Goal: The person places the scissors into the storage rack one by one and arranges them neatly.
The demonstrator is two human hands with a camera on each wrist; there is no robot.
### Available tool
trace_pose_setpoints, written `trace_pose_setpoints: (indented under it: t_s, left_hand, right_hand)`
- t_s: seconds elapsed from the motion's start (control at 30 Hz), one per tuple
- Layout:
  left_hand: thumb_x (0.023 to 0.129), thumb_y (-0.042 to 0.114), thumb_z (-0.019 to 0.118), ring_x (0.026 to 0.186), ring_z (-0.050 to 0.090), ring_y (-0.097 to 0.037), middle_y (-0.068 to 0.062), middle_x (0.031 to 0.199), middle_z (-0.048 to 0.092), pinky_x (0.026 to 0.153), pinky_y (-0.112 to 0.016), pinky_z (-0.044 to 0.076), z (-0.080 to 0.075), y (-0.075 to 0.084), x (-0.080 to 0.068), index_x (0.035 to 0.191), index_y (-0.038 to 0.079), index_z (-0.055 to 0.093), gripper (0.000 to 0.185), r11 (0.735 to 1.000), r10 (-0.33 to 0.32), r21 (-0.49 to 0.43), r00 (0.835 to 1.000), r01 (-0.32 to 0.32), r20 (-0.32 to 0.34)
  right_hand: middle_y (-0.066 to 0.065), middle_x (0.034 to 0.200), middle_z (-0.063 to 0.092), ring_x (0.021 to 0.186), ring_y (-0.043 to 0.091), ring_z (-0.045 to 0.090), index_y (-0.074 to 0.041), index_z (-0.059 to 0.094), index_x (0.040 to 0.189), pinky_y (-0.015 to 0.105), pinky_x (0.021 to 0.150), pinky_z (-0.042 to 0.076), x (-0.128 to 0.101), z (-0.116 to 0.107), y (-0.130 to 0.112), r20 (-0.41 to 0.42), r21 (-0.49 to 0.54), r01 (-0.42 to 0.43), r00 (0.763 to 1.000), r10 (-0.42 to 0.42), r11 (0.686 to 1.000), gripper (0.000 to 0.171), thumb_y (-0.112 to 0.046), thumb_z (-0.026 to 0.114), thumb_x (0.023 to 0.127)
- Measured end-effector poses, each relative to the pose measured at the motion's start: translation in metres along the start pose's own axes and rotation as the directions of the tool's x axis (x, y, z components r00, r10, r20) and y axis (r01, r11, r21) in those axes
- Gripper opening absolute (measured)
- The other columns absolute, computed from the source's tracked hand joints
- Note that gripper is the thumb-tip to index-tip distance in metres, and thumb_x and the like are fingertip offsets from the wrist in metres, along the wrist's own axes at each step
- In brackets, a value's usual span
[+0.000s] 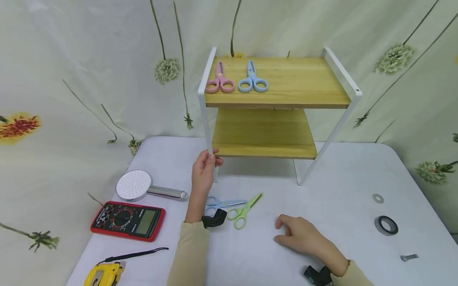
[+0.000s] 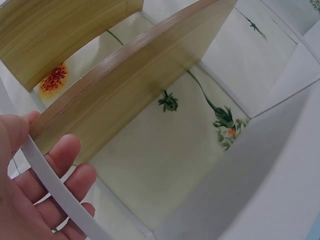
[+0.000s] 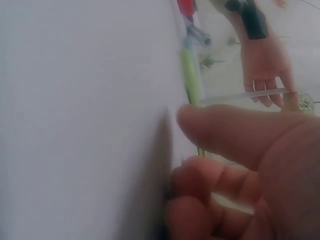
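A two-tier shelf (image 1: 264, 133) with wooden boards and white metal sides stands at the back of the table. My left hand (image 1: 204, 171) grips its left white leg beside the lower board; in the left wrist view the fingers (image 2: 65, 155) curl around the white bar. Pink scissors (image 1: 220, 81) and blue scissors (image 1: 252, 81) lie on the top board. Right of my left forearm, green scissors (image 1: 244, 212) and another blue pair of scissors (image 1: 229, 203) lie on the table. My right hand (image 1: 300, 235) hovers low over the table, fingers loosely bent around nothing.
On the left lie a shower head (image 1: 134, 185), a red multimeter (image 1: 127, 220), black tweezers (image 1: 134, 254) and a yellow tape measure (image 1: 103, 274). On the right are a washer (image 1: 377, 198), a roll of black tape (image 1: 386, 225) and a bolt (image 1: 409, 257). A flowered cloth hangs behind.
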State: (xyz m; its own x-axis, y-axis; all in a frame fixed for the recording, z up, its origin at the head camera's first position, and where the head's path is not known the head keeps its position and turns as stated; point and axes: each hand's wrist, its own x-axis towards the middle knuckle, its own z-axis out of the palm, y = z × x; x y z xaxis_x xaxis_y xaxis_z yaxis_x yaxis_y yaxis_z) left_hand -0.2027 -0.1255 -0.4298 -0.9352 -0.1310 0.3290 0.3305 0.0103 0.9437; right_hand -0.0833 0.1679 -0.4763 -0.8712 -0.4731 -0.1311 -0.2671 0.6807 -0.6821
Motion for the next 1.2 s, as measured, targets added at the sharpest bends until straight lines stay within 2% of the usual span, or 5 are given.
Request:
trace_pose_setpoints:
  t_s: [0.33, 0.5, 0.7, 0.93, 1.2]
  left_hand:
    - [0.106, 0.005, 0.046, 0.08, 0.065, -0.001, 0.011, 0.08, 0.066, 0.082, -0.019, 0.054, 0.002, 0.0, 0.001, 0.122, -0.012, 0.059, 0.027, 1.0, -0.008, -0.029, 1.0, 0.008, -0.002]
    - [0.107, 0.006, 0.046, 0.08, 0.065, -0.002, 0.011, 0.08, 0.066, 0.083, -0.019, 0.054, 0.001, -0.001, 0.001, 0.123, -0.01, 0.06, 0.027, 1.0, -0.02, -0.019, 1.0, 0.02, -0.001]
    - [0.107, 0.006, 0.046, 0.081, 0.066, -0.002, 0.008, 0.082, 0.067, 0.083, -0.019, 0.055, -0.001, 0.001, 0.001, 0.124, -0.011, 0.059, 0.027, 0.999, -0.03, -0.016, 1.0, 0.03, 0.003]
    - [0.107, 0.007, 0.046, 0.081, 0.066, -0.002, -0.004, 0.086, 0.07, 0.084, -0.019, 0.055, -0.002, 0.004, -0.001, 0.123, -0.008, 0.061, 0.027, 0.999, -0.028, 0.014, 1.0, 0.028, -0.007]
    - [0.107, 0.008, 0.046, 0.082, 0.065, -0.002, -0.01, 0.088, 0.07, 0.084, -0.018, 0.055, -0.001, 0.002, -0.001, 0.124, -0.008, 0.06, 0.027, 0.999, -0.042, 0.026, 0.999, 0.042, 0.001]
  right_hand:
    - [-0.013, 0.072, 0.052, 0.06, -0.003, 0.04, -0.008, 0.055, 0.139, 0.019, 0.058, 0.038, 0.023, 0.019, -0.02, -0.093, -0.06, 0.109, 0.989, -0.114, 0.992, 0.061, -0.031, 0.077, 0.087]
    - [-0.009, 0.075, 0.051, 0.063, 0.0, 0.039, -0.012, 0.058, 0.141, 0.019, 0.056, 0.035, 0.043, 0.033, -0.038, -0.065, -0.124, 0.173, 0.981, -0.182, 0.977, 0.065, -0.034, 0.079, 0.084]
    - [-0.002, 0.086, 0.058, 0.068, 0.004, 0.043, -0.016, 0.068, 0.124, 0.021, 0.055, 0.035, 0.056, 0.044, -0.054, -0.082, -0.218, 0.185, 0.975, -0.207, 0.958, 0.046, -0.035, 0.079, 0.083]
    - [-0.004, 0.083, 0.05, 0.063, 0.006, 0.04, -0.02, 0.067, 0.092, 0.022, 0.052, 0.032, 0.052, 0.043, -0.052, -0.182, -0.221, 0.096, 0.974, -0.138, 0.971, 0.017, -0.026, 0.08, 0.082]
    - [-0.006, 0.075, 0.046, 0.06, 0.008, 0.04, -0.022, 0.053, 0.072, 0.022, 0.05, 0.03, 0.051, 0.032, -0.045, -0.185, -0.249, 0.018, 0.981, -0.066, 0.968, 0.031, -0.03, 0.082, 0.081]
